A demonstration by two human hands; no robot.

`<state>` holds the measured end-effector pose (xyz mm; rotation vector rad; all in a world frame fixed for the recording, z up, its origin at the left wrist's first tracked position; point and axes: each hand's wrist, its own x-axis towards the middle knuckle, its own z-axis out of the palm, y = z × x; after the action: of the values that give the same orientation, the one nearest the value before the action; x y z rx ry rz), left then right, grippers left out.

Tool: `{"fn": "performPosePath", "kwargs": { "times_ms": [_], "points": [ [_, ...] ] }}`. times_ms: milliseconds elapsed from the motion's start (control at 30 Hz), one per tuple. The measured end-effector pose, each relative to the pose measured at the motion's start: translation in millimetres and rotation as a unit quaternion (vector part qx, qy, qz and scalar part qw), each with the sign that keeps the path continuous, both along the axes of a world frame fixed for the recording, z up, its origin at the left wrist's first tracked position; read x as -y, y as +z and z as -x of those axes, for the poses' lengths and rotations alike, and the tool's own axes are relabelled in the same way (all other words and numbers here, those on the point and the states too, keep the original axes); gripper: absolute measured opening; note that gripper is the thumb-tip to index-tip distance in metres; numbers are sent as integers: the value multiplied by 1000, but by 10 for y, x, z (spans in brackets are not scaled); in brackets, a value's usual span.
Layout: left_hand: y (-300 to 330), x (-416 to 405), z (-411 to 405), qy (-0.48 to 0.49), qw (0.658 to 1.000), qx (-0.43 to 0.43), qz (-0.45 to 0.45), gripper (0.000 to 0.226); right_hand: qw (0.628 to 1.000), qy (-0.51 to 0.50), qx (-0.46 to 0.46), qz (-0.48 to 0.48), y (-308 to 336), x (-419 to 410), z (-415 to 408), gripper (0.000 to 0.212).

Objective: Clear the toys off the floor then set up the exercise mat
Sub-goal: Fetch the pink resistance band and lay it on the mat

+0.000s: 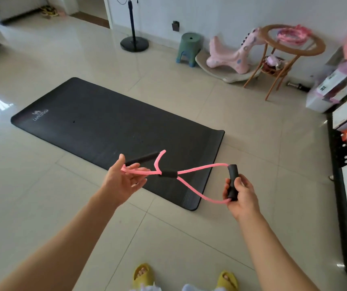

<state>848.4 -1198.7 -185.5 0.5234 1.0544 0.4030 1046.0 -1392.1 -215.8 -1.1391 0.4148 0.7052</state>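
Beyond my left hand [124, 181] and a little to its left lies the black exercise mat [109, 131], unrolled flat on the tiled floor [42, 196]. Its long axis runs away from me, slanting up toward the far left, and its near short edge sits just past my two hands. My left hand is spread wide, palm up, with one pink loop of the resistance band [189, 175] draped over its fingers; that loop's black handle juts out past my fingertips, over the mat. Between my hands the band crosses at its black centre sleeve. My right hand [241, 196] is closed around the other black handle, held nearly upright. Far beyond my right hand, against the wall, stand a green stool [189, 49], a pink rocking horse [231, 57] and a round rattan bench [294, 45]. I judge the mat is set, and laying the band down means reaching forward, the left hand being nearer the mat's middle.
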Motion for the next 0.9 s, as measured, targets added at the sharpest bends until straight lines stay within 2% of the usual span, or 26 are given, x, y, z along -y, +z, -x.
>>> {"fn": "performPosePath", "kwargs": {
  "times_ms": [67, 233, 333, 467, 600, 900],
  "points": [
    [-35, -228, 172, -6, 1000, -7, -3, 41, 1000, 9, 7, 14, -6, -209, 115, 23],
    [-93, -803, 385, -2, 999, -3, -39, 13, 999, 14, 18, 48, -45, -699, 189, 20],
    [-131, -1151, 435, 4, 999, -24, -36, 18, 998, 22, 14, 62, -108, -1013, 167, 16],
    [-266, -1674, 411, -25, 995, -68, -63, 8, 997, 30, 0, 71, -245, -1492, 130, 17],
    [-365, -2393, 266, -25, 994, -88, -65, 10, 996, 31, -24, 75, -399, -2203, 40, 17],
    [-323, -3837, -8, -30, 988, -129, -75, 5, 994, 40, -33, 91, -274, -3537, -99, 11]
  ]
}}
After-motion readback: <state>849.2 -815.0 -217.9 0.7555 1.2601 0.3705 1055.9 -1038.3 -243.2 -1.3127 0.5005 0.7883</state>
